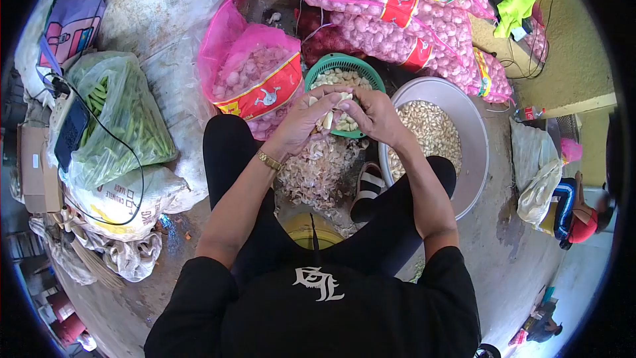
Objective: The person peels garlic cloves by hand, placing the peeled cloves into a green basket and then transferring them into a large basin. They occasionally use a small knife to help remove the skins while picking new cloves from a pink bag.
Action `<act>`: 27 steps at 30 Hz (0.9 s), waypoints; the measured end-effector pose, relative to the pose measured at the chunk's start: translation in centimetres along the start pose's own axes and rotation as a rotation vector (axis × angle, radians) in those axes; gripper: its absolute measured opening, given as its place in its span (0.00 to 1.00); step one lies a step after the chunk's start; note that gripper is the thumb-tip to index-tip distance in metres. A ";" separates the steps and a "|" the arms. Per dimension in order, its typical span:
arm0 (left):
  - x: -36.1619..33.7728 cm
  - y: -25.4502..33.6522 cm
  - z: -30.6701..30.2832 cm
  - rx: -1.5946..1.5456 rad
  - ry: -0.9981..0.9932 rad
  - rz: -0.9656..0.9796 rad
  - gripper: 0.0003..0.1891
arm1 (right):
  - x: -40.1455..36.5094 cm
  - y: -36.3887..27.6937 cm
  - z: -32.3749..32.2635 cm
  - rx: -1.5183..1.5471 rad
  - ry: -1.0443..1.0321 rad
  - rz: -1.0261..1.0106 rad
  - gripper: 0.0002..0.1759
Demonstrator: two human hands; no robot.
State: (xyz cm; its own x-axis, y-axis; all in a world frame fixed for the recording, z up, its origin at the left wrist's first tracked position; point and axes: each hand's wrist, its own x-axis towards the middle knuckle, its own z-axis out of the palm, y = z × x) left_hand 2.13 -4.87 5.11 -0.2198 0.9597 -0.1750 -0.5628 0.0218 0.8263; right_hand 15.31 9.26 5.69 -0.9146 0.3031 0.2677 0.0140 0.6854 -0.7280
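My left hand [309,118], with a gold watch at the wrist, is closed around pale garlic cloves [328,119]. My right hand [376,114] meets it, thumb and fingers pinched on the garlic at its fingertips. Both hands are over a green plastic basket [379,79] that contains whitish peeled cloves [341,78]. Below them, a heap of garlic skins [315,176] lies between my legs. To the right stands a wide white basin [472,152] part filled with many cloves [427,134]. My fingers hide part of what they grip.
An open pink mesh sack of garlic [248,79] stands left of the basket. Full garlic sacks [397,33] are stacked behind. At left, a clear bag of green pods [126,116] rests on a white sack [132,202]. Two other people [583,215] are at far right.
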 end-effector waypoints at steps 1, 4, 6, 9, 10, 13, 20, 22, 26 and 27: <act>0.0 -0.1 -0.1 0.000 0.000 -0.001 0.16 | 0.0 -0.2 0.1 0.038 0.016 -0.011 0.18; 0.1 -0.5 -0.3 -0.039 -0.015 -0.008 0.14 | -0.1 -0.2 0.1 0.029 0.042 -0.026 0.18; 0.2 -0.7 -0.5 -0.055 -0.052 0.039 0.11 | -0.2 -0.2 0.2 -0.019 0.051 -0.032 0.19; 0.3 -0.8 -0.8 -0.080 -0.105 0.017 0.11 | -0.5 -0.4 0.2 -0.085 0.081 -0.072 0.20; 0.5 -1.0 -0.7 -0.078 -0.108 0.020 0.11 | -0.4 -0.9 0.1 -0.127 0.110 -0.095 0.21; 0.2 -1.7 -0.1 -0.185 -0.055 0.063 0.11 | -0.6 -1.3 -0.6 -0.286 0.121 -0.149 0.19; 0.2 -1.5 0.0 -0.242 -0.106 -0.001 0.13 | -0.8 -1.4 -1.0 -0.376 0.189 -0.184 0.21; 0.0 -1.2 0.1 -0.267 -0.194 -0.026 0.13 | -0.5 -2.2 -1.4 -0.336 0.196 -0.189 0.21; 0.0 -1.0 0.8 -0.276 -0.077 -0.058 0.13 | -0.9 -1.5 -1.4 -0.354 0.205 -0.135 0.21; 0.0 -1.0 0.9 -0.258 0.008 -0.083 0.12 | -1.1 -1.5 -1.5 -0.354 0.206 -0.135 0.21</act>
State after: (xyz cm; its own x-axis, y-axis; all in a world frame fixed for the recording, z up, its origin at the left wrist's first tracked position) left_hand 3.39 -4.61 4.71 -0.1705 0.9554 -0.2413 -0.7633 0.0268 0.6455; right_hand 16.85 8.88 7.46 -0.8187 0.2964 0.4919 0.0707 0.9020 -0.4258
